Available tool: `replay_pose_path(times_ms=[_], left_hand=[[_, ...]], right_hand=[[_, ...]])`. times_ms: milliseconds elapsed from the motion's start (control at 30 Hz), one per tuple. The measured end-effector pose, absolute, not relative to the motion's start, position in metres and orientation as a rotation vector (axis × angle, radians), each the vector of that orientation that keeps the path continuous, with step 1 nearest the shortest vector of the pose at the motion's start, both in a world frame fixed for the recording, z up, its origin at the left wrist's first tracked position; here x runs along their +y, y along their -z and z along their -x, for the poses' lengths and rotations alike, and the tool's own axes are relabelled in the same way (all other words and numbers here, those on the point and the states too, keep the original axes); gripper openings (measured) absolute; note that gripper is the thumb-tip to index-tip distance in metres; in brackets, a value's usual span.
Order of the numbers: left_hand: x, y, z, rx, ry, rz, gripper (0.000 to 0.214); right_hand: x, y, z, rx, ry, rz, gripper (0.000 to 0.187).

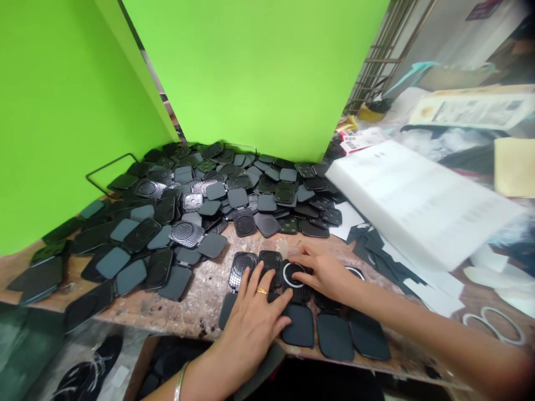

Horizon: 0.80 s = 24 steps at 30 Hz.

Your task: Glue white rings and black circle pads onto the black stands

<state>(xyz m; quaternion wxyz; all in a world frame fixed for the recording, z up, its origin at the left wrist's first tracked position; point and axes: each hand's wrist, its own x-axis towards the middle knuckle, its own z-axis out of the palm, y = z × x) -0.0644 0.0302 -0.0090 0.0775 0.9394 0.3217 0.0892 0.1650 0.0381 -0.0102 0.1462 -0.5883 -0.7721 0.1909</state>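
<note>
My left hand (254, 314) lies with its fingers spread over hinged black plastic pieces in a row at the table's front. Its fingertips rest on or just above the second piece (271, 262), beside the first piece (243, 266). My right hand (324, 270) has thumb and fingers on a white ring (288, 273), which lies over the round recess of the third piece (298, 292). Behind that hand, another white ring (355, 272) sits in the partly hidden fourth piece. Smooth dark flaps (297, 326) of the pieces lie toward me.
A large heap of similar black pieces (209, 192) covers the table's back and left, against green panels (259, 72). At right stand a white box (422, 195), black strips (382, 253) and white papers (437, 292). Loose white rings (518, 334) lie near the right edge.
</note>
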Motion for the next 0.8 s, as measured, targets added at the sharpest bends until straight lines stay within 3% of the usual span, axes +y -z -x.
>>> replay_pose_path(times_ms=[200,433,533,633,800], left_hand=[[0.033,0.003,0.063,0.939,-0.219,-2.815,0.066],[0.032,0.009,0.064,0.945,-0.232,-2.850,0.060],[0.034,0.019,0.066,0.933,-0.304,-2.889,0.057],[0.039,0.028,0.069,0.904,-0.408,-2.937,0.058],[0.051,0.031,0.083,0.828,-0.642,-3.046,0.056]], right_hand=[[0.040,0.003,-0.167,-2.287,-0.592,1.585,0.047],[0.034,0.011,-0.165,-2.244,-0.634,1.608,0.041],[0.046,-0.001,-0.176,-2.196,-0.611,1.522,0.030],[0.085,-0.019,-0.222,-1.959,-0.410,1.554,0.020],[0.170,-0.050,-0.353,-1.226,0.113,2.128,0.015]])
